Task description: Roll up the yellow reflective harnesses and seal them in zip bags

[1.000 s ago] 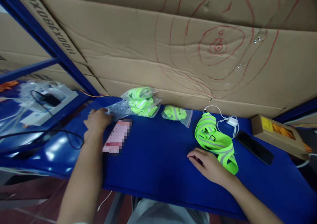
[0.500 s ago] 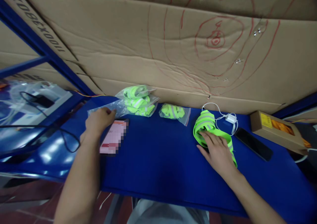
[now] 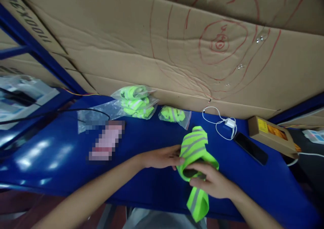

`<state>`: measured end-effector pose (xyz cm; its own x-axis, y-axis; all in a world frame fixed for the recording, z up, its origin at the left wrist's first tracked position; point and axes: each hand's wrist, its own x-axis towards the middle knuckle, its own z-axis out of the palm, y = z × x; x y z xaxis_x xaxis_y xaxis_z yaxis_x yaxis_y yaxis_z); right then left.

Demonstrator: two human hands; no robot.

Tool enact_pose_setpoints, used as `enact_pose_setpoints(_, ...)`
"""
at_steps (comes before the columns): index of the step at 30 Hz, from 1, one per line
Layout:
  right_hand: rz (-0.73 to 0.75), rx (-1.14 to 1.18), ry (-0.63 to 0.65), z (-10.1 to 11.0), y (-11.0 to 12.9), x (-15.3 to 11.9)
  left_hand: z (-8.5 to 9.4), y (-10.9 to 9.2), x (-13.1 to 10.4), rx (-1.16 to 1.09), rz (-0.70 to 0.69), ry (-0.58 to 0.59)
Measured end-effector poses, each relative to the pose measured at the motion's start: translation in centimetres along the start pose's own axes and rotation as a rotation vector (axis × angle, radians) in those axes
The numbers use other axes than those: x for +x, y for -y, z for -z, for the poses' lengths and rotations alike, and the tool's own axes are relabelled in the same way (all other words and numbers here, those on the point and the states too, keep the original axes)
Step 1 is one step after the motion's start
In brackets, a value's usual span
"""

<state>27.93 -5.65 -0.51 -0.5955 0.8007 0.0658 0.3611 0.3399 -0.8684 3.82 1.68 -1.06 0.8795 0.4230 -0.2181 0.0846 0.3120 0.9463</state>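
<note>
A coiled neon-yellow reflective strap [image 3: 193, 144] with grey stripes is held between both hands above the front half of the blue table. My left hand [image 3: 164, 157] pinches its left side, the thumb near the rim of the coil. From the right, my right hand [image 3: 211, 180] grips the coil, its fingers reaching into the opening. One loose end of the strap hangs below the right hand, near the table's front edge. Behind the hands, a stack of bagged neon straps [image 3: 138, 102] lies beside a single bagged strap [image 3: 173, 114].
A pink-screened phone [image 3: 107, 141], partly blurred out, lies left on the blue table [image 3: 146, 185]. An empty clear plastic bag [image 3: 95, 112] lies behind it. To the right are a white charger with cable [image 3: 230, 122], a black phone [image 3: 250, 148] and a cardboard box [image 3: 272, 136].
My left hand has left the clear bag by the pink-screened phone and taken hold of the strap. My right hand has brought the strap up and toward me, to the left.
</note>
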Motion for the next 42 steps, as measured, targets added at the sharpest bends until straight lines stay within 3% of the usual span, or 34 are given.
enact_pose_setpoints(3, 0.052, 0.067, 0.209, -0.2, 0.5, -0.1, -0.5, 1.0, 0.7, -0.185, -0.078, -0.107)
enact_pose_setpoints(5, 0.066, 0.087, 0.189, -0.2, 0.5, -0.2, -0.9, 1.5, 0.7, -0.2, -0.079, -0.186)
enact_pose_setpoints(7, 0.103, 0.076, 0.042, 0.1, 0.3, -0.6, -1.1, 1.9, 0.5, -0.141, -0.101, -0.191)
enact_pose_setpoints(10, 0.109, -0.003, -0.343, 1.1, -0.3, -1.2, -1.2, 2.0, 0.0, 0.073, -0.157, -0.165)
enact_pose_setpoints(12, 0.02, -0.068, -0.591, 2.0, -0.8, -1.3, -1.1, 1.6, -0.5, 0.305, -0.222, -0.184)
enact_pose_setpoints(14, -0.123, -0.078, -0.714, 2.7, -1.6, -0.9, -1.1, 1.2, -0.9, 0.561, -0.334, -0.191)
enact_pose_setpoints(16, -0.245, -0.021, -0.653, 2.9, -2.4, -0.3, -1.3, 1.1, -1.0, 0.791, -0.45, -0.164)
enact_pose_setpoints(20, -0.305, 0.097, -0.328, 2.2, -3.6, 0.7, -2.6, 1.8, -0.5, 1.074, -0.537, -0.068)
enact_pose_setpoints(23, -0.312, 0.279, -0.262, 1.7, -3.8, 0.9, -3.6, 2.4, -0.2, 1.105, -0.543, -0.026)
enact_pose_setpoints(25, -0.327, 0.345, -0.29, 1.7, -3.7, 1.0, -3.7, 2.5, -0.5, 0.976, -0.549, -0.031)
enact_pose_setpoints(27, -0.337, 0.362, -0.32, 1.7, -3.5, 1.1, -3.3, 2.4, -0.9, 0.804, -0.525, -0.105)
enact_pose_setpoints(29, -0.371, 0.446, -0.317, 1.6, -3.3, 1.2, -2.7, 2.1, -1.2, 0.734, -0.466, -0.266)
enact_pose_setpoints(32, -0.438, 0.681, -0.302, 1.0, -3.1, 1.2, -2.2, 1.8, -1.1, 0.893, -0.403, -0.484)
enact_pose_setpoints(36, -0.446, 0.833, -0.313, 0.4, -3.0, 1.3, -2.4, 1.9, -0.4, 1.13, -0.329, -0.582)
enact_pose_setpoints(39, -0.452, 0.85, -0.283, 0.2, -2.9, 1.1, -2.8, 2.0, -0.3, 1.133, -0.269, -0.671)
enact_pose_setpoints(42, -0.444, 0.863, -0.238, 0.1, -2.7, 1.1, -2.6, 2.0, -0.6, 1.061, -0.266, -0.666)
